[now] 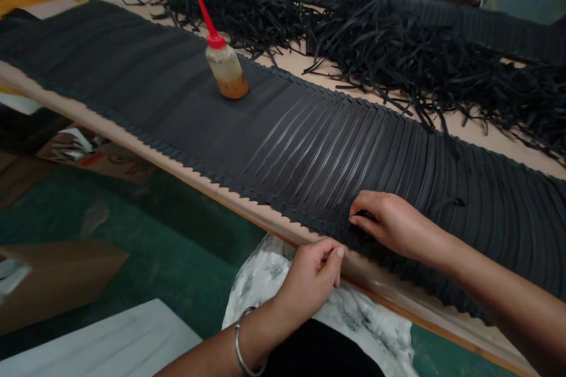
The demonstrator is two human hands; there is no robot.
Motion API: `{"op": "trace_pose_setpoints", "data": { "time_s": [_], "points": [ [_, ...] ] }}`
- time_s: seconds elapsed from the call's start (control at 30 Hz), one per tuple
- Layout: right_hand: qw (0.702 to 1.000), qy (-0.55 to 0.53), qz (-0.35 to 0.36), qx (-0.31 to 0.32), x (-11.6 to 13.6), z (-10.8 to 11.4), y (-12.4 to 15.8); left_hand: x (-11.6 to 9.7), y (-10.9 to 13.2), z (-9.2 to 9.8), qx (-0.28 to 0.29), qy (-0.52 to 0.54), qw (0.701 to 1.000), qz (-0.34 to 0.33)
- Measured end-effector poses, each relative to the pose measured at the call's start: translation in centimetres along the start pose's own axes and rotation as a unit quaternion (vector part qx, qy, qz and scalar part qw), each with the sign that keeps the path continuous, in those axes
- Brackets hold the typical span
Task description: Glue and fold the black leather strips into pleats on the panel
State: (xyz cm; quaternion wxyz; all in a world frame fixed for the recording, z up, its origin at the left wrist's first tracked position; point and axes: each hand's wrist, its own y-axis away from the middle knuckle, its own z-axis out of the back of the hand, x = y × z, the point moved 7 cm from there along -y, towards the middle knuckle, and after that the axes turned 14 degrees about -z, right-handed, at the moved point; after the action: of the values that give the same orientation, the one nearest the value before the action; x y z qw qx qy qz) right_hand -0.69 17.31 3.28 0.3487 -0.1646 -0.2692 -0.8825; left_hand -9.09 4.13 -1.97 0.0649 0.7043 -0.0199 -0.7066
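Note:
A long band of overlapping black strips (274, 135) lies across the workbench (110, 126). My right hand (389, 221) rests on the band near its front edge, fingers curled and pinching the end of a black strip. My left hand (312, 274), a metal bangle on its wrist, is curled at the bench's front edge, fingertips touching the strip ends there; what it grips, if anything, is hidden.
A glue bottle (225, 65) with a red pointed nozzle stands on the band at the back left. A heap of loose black strips (398, 47) covers the far side. Cardboard boxes (53, 283) and a white board (110, 344) lie on the green floor.

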Motion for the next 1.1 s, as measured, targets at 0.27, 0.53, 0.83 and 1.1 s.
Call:
{"op": "trace_pose_setpoints", "data": {
  "time_s": [0.27, 0.53, 0.83, 1.1],
  "points": [
    [0.993, 0.103, -0.033, -0.047, 0.6, 0.7, -1.8, -1.3, 0.8, 2.4, 0.003, -0.156, 0.983, -0.096],
    [0.99, 0.125, -0.046, -0.054, 0.5, 0.9, -2.0, -3.9, 0.2, 3.0, 0.01, -0.344, 0.905, -0.249],
    [0.989, 0.128, -0.047, -0.057, 0.4, 1.0, -2.0, -3.8, -1.9, 1.7, 0.106, -0.545, 0.802, -0.218],
    [0.99, 0.121, -0.021, -0.074, -1.2, 4.2, -2.7, -3.6, -2.1, 1.0, 0.145, -0.577, 0.783, -0.183]
  ]
}}
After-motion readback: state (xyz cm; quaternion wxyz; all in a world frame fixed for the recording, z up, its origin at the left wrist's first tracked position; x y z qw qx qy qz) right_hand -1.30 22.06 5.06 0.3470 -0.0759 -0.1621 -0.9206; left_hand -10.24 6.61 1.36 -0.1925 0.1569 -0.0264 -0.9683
